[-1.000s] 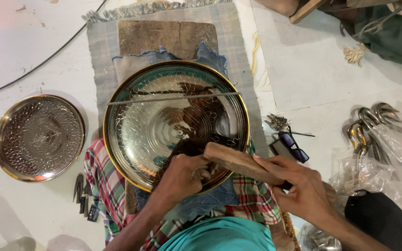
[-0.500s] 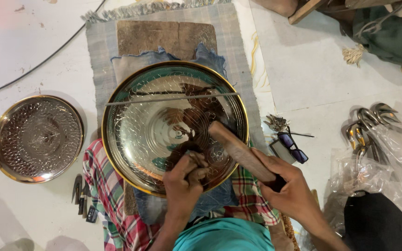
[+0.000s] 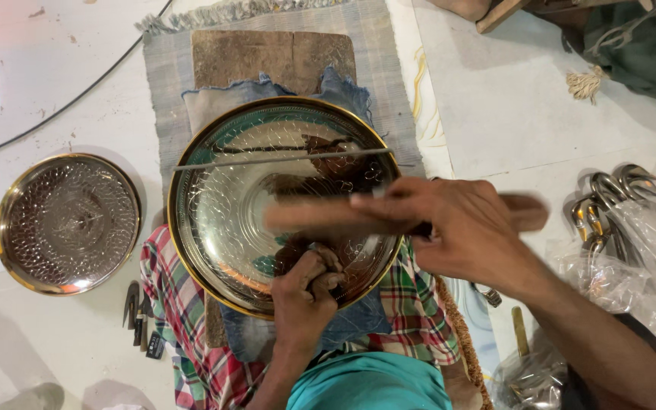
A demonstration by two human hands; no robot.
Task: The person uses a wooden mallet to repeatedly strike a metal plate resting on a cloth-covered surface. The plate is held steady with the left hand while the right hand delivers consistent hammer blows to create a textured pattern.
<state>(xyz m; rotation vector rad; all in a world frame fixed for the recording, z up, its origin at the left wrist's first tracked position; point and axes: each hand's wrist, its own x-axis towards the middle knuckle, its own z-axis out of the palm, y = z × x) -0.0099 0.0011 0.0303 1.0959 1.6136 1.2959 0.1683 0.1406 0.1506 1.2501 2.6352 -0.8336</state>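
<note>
Small embossed plate (image 3: 68, 223) lies well left of the fingers. Left hand (image 3: 307, 292), fingers curled shut around a small punch, braces it on the large brass plate (image 3: 222, 220) — steadying it. Right hand (image 3: 461, 228) grips a blurred wooden mallet (image 3: 320, 216) above it.

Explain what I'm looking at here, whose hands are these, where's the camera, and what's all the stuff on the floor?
There is one view, from a camera worn on a person's head, looking down at their own two bare hands. The left hand is closed around a small tool pressed on a large shiny patterned plate, which lies on cloths. The tool itself is mostly hidden. The right hand holds a wooden stick across the plate; it is blurred. A smaller plate lies on the left, small metal tools below it, and metal hooks with plastic bags on the right.
</note>
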